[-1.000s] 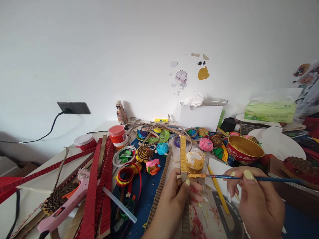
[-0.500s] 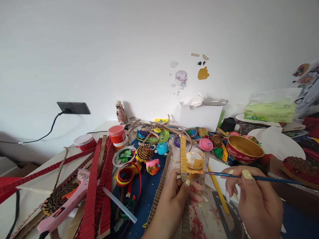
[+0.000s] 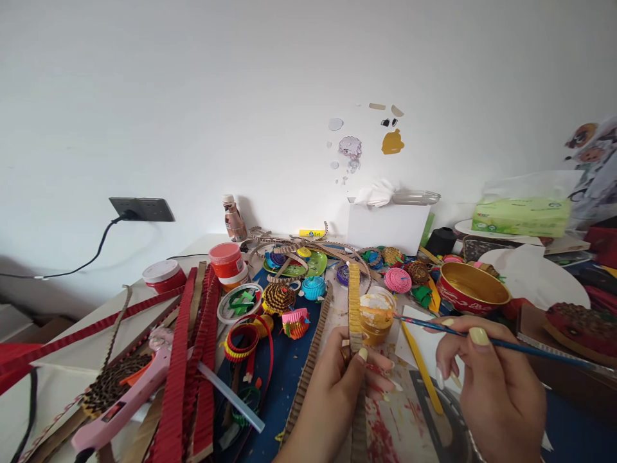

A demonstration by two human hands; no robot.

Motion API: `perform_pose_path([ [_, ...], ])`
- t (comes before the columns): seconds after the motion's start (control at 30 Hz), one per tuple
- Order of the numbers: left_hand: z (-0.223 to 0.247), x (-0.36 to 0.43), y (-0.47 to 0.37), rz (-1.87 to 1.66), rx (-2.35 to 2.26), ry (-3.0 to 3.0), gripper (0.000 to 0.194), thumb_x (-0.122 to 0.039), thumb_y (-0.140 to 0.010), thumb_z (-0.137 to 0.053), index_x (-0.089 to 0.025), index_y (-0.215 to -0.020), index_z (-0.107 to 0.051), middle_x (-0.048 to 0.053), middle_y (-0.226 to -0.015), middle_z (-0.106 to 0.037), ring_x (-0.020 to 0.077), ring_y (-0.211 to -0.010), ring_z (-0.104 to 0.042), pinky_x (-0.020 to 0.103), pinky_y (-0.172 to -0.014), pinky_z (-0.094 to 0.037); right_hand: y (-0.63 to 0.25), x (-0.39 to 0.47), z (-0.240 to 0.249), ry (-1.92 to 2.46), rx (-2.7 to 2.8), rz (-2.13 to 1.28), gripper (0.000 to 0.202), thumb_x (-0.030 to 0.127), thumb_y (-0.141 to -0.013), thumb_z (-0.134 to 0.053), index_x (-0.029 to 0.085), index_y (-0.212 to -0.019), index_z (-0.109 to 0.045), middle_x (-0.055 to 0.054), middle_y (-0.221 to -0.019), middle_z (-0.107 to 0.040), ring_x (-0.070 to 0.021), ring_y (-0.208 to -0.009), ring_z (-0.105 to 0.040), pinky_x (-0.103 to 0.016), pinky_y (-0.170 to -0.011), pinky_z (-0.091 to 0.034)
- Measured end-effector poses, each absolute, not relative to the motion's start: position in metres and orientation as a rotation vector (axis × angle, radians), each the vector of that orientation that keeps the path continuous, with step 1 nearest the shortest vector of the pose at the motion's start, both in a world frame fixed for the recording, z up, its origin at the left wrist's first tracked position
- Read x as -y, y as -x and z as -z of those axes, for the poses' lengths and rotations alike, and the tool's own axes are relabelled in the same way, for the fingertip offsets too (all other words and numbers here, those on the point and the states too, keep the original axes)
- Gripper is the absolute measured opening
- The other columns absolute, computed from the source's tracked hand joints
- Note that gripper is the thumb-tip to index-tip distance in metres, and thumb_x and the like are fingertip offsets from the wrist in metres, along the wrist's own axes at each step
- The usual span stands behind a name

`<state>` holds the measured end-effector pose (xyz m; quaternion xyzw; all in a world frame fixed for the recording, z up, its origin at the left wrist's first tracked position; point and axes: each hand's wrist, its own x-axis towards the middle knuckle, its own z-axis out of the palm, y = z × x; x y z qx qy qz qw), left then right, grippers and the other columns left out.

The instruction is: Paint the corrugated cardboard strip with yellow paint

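Between the thumb and fingers of my left hand (image 3: 337,386) stands a corrugated cardboard strip (image 3: 355,302), its upper part painted yellow and its lower part bare brown. My right hand (image 3: 496,379) is closed in a pinch on a blue paintbrush (image 3: 434,328). The brush's bristles lie over the mouth of a jar of yellow paint (image 3: 376,328), just right of the strip. A yellow stick (image 3: 423,370) rests on white paper below the brush. Beneath my left hand the board is smeared with red and yellow paint.
A red bowl with a gold inside (image 3: 475,289) is at the right. Several red corrugated strips (image 3: 176,366) and a pink glue gun (image 3: 130,405) lie at the left. Small coiled cardboard shapes, including a pink one (image 3: 398,280), cover the middle. A white box (image 3: 389,225) stands against the wall.
The paintbrush tip has moved up and away from the strip's painted part to the jar's mouth. My left hand and the strip have stayed in place.
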<state>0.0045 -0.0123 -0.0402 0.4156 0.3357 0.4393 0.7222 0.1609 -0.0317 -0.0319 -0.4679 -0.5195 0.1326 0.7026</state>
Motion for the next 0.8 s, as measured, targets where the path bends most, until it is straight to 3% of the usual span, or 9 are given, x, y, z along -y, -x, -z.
perform_pose_path([
  [0.2, 0.0408, 0.0128, -0.0046, -0.978, -0.737, -0.913, 0.023, -0.031, -0.083, -0.058, -0.017, -0.098, -0.049, 0.003, -0.083, -0.070, 0.0131, -0.063, -0.066, 0.023, -0.059, -0.042, -0.1624, 0.0328, 0.0332, 1.065, 1.191, -0.304, 0.021, 0.029, -0.094, -0.041, 0.021, -0.083, -0.056, 0.006, -0.050, -0.051, -0.0072, -0.047, -0.048, -0.024, -0.058, -0.041],
  [0.4, 0.0423, 0.0124, -0.0040, -0.983, -0.713, -0.905, 0.019, -0.028, -0.086, -0.055, -0.017, -0.099, -0.050, 0.003, -0.083, -0.070, 0.0132, -0.064, -0.066, 0.023, -0.058, -0.042, -0.1619, 0.0321, 0.0342, 1.079, 1.176, -0.303, 0.018, 0.029, -0.094, -0.041, 0.021, -0.088, -0.056, 0.007, -0.049, -0.051, -0.0073, -0.044, -0.046, -0.023, -0.050, -0.037],
  [0.6, 0.0431, 0.0128, -0.0038, -0.983, -0.706, -0.903, 0.021, -0.029, -0.085, -0.056, -0.017, -0.101, -0.049, 0.002, -0.083, -0.070, 0.0127, -0.063, -0.067, 0.023, -0.058, -0.042, -0.1626, 0.0337, 0.0341, 1.054, 1.193, -0.324, 0.021, 0.029, -0.093, -0.041, 0.021, -0.083, -0.057, 0.006, -0.052, -0.052, -0.0076, -0.046, -0.048, -0.025, -0.058, -0.041],
  [0.8, 0.0417, 0.0135, -0.0035, -0.980, -0.716, -0.895, 0.020, -0.030, -0.085, -0.056, -0.018, -0.100, -0.050, 0.003, -0.084, -0.071, 0.0129, -0.064, -0.066, 0.024, -0.059, -0.043, -0.1624, 0.0327, 0.0340, 1.104, 1.205, -0.281, 0.019, 0.030, -0.093, -0.042, 0.021, -0.087, -0.057, 0.006, -0.049, -0.051, -0.0082, -0.043, -0.045, -0.024, -0.049, -0.036],
])
